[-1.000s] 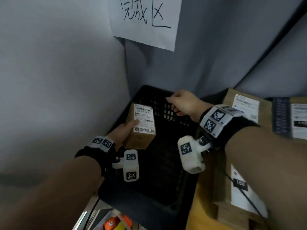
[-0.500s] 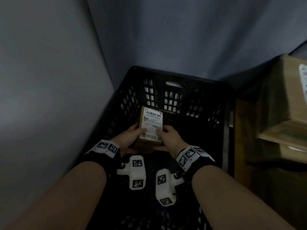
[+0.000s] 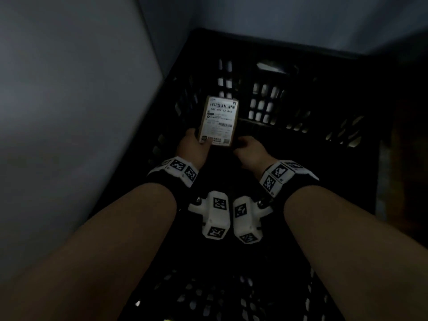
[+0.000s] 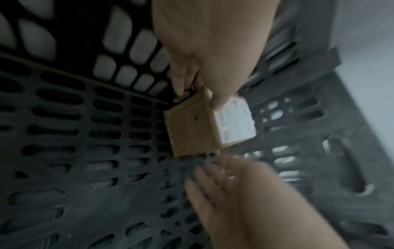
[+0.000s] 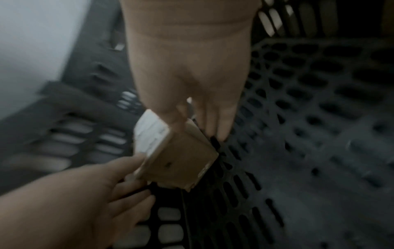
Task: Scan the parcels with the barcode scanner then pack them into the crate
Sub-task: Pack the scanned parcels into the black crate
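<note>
You held a small brown cardboard parcel [image 3: 218, 122] low inside the black slotted plastic crate [image 3: 301, 93], near its far left corner. The parcel's white shipping label [image 3: 220, 119], printed with barcodes, faced upward. Whether its underside touched the perforated crate floor [image 4: 85, 151] could not be told. The crate stood against grey walls.

parcel [image 3: 218, 122] lowered deeper into crate [image 3: 301, 117] — right hand [image 3: 251, 150] loosening
</note>
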The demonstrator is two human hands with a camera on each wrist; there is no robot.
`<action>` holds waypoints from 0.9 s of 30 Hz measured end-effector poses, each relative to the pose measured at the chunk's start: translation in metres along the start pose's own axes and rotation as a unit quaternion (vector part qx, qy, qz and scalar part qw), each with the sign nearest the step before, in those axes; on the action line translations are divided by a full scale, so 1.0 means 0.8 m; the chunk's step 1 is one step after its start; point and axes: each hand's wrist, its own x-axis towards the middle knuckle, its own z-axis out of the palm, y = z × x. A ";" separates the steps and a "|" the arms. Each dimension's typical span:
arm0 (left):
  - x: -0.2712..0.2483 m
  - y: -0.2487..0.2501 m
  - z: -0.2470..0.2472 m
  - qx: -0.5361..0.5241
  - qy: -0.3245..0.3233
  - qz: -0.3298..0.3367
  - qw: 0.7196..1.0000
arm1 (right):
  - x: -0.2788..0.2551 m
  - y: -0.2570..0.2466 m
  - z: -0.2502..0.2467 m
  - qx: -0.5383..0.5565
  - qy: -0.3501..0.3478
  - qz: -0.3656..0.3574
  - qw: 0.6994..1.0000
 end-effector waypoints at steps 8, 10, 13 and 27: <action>-0.083 0.087 -0.076 0.021 -0.045 0.029 0.998 | -0.114 -0.083 -0.069 -0.108 0.020 -0.052 0.993; -0.112 0.116 -0.092 -0.009 -0.054 0.050 0.997 | -0.154 -0.109 -0.090 -0.097 0.034 -0.063 0.993; -0.158 0.157 -0.112 -0.048 -0.072 0.079 0.993 | -0.220 -0.144 -0.130 -0.042 0.048 -0.094 0.993; -0.338 0.323 -0.024 -0.125 -0.197 0.013 0.972 | -0.441 -0.129 -0.386 -0.065 0.185 -0.137 0.971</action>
